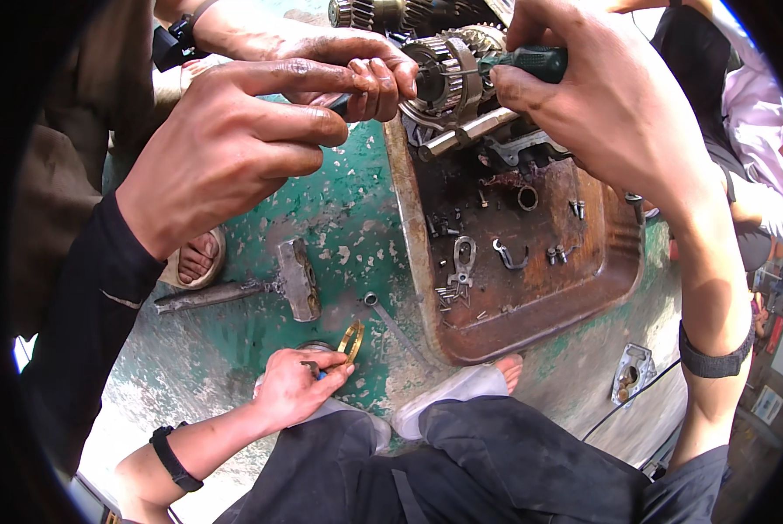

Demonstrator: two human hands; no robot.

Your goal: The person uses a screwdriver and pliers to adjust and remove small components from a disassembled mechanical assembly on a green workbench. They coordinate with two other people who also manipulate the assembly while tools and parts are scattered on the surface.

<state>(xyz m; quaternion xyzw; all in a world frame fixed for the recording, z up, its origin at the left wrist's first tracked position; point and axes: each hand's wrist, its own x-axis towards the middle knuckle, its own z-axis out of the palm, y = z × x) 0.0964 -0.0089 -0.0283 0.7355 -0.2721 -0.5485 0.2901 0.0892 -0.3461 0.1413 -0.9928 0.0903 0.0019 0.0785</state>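
Observation:
My right hand (592, 105) is closed round the green handle of a screwdriver (540, 63). Its shaft points left into a gear assembly (444, 74) above the tray. Low and to the left, my left hand (300, 384) is closed, with its fingertips at the lower edge of a brass ring (351, 339) that stands on edge. A small dark and blue piece shows between those fingers; I cannot make out what it is. A black-sleeved co-worker's hand (243, 140) and another hand (339, 52) meet at the assembly's left side, around a dark object mostly hidden by fingers.
A rusty metal tray (531, 336) holds bolts, a small fork-shaped part (463, 258) and other loose parts. On the green floor lie a hammer (298, 279) and a thin wrench (396, 327). A metal housing plate (634, 374) and a black cable are at right. Bystanders' feet are near.

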